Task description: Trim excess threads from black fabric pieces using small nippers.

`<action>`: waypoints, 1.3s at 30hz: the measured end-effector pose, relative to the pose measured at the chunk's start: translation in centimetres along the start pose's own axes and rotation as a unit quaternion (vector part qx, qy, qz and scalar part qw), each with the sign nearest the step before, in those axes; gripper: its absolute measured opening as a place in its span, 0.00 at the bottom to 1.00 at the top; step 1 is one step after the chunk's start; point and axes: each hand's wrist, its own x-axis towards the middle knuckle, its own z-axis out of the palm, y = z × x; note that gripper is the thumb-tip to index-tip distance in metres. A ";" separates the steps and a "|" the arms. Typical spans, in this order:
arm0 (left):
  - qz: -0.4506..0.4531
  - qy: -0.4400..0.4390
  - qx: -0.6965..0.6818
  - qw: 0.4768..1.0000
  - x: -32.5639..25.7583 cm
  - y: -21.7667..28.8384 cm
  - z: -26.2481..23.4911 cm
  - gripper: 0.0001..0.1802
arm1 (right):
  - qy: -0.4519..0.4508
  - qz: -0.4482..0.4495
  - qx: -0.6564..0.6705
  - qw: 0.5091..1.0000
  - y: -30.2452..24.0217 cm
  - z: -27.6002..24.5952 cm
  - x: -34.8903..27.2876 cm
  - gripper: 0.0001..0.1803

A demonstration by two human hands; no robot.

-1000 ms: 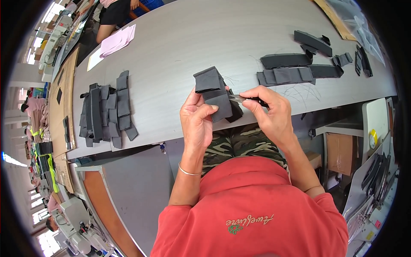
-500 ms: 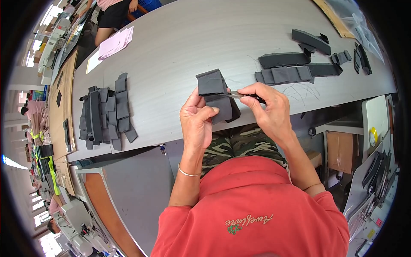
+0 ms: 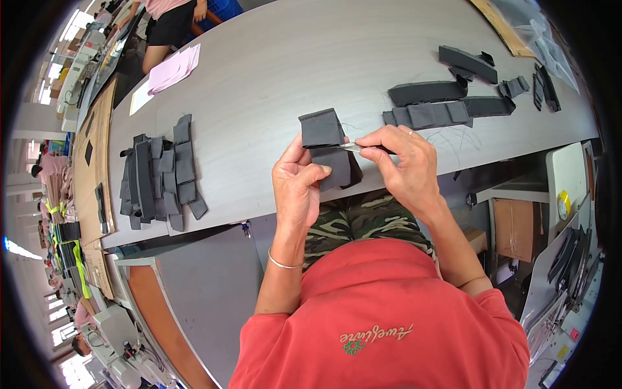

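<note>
My left hand (image 3: 298, 185) holds a folded dark grey fabric piece (image 3: 320, 129) above the near edge of the table, its thumb pressed on the lower flap. In my right hand (image 3: 409, 165) is a pair of small thread snips (image 3: 350, 147) with metal blades. The blade tips reach the right side of the fabric, at the gap between its upper and lower parts. Loose threads stick out there. Most of the handle is hidden by my fingers, and whether the blades are closed is too small to tell.
On the grey table (image 3: 259, 84), a stack of dark fabric pieces (image 3: 165, 168) lies left. Folded strips (image 3: 431, 113) and loose threads lie right. Pink sheets (image 3: 173, 70) sit at the far left, clear plastic (image 3: 541, 39) far right. A person (image 3: 170, 29) stands beyond the table.
The snips have shifted slightly left and down against the fabric, and the fingers of my right hand have tightened a little. My left hand keeps its hold, almost still.
</note>
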 end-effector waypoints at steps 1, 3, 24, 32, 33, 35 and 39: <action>0.001 -0.002 0.000 1.000 0.1 -0.1 0.0 0.33 | -0.002 -0.010 -0.018 1.000 0.1 -0.1 0.0 0.04; 0.000 0.000 0.000 1.000 0.1 -0.3 -0.1 0.33 | -0.002 -0.021 -0.038 0.999 0.3 -0.1 0.0 0.03; 0.002 -0.049 -0.018 0.999 -0.5 0.3 -0.3 0.33 | 0.012 0.146 0.236 0.961 0.8 0.7 0.7 0.05; 0.025 -0.049 0.022 0.998 -1.9 1.8 -0.6 0.29 | -0.014 0.134 0.329 0.935 2.4 -2.2 -0.6 0.06; 0.035 -0.031 0.046 0.998 -2.1 2.1 -0.8 0.29 | 0.007 0.154 0.300 0.941 3.2 -2.1 -1.0 0.04; 0.070 -0.044 0.055 0.995 -2.3 2.3 -1.1 0.27 | 0.029 0.174 0.270 0.947 3.4 -2.2 -0.8 0.05; 0.112 -0.011 0.098 0.989 -2.7 2.4 -2.1 0.21 | 0.044 0.059 0.222 0.972 0.1 -2.6 -0.1 0.16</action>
